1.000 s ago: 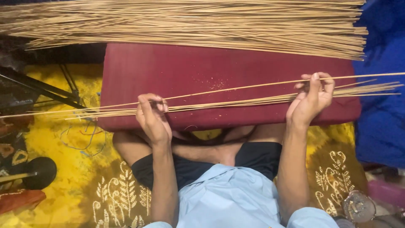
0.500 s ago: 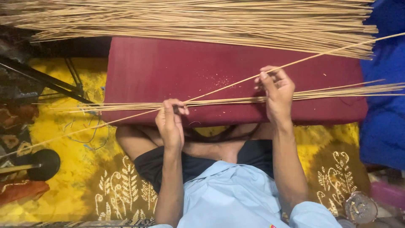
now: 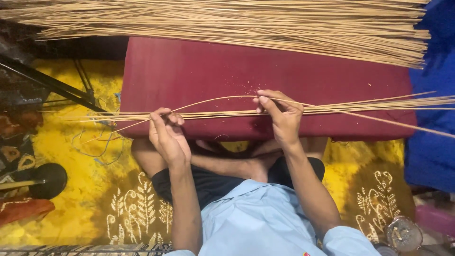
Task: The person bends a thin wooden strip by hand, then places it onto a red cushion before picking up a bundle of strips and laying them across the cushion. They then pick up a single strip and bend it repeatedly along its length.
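Note:
A thin bundle of long tan sticks (image 3: 222, 114) lies lengthwise along the near edge of a dark red cushion (image 3: 265, 71). My left hand (image 3: 166, 132) pinches the bundle near its left part. My right hand (image 3: 279, 111) grips a single stick (image 3: 213, 99) that bows upward between my two hands and trails off to the lower right. I sit cross-legged behind the cushion in a light blue shirt.
A big pile of the same sticks (image 3: 237, 23) lies across the cushion's far side. A yellow patterned mat (image 3: 85, 189) covers the floor. A black stand leg (image 3: 52, 83) and a round black base (image 3: 50, 178) are at the left; blue cloth (image 3: 433, 142) at the right.
My right hand has slid left along the sticks, toward my left hand. The single stick, earlier straight and angled up to the right, now bows in an arc between my hands.

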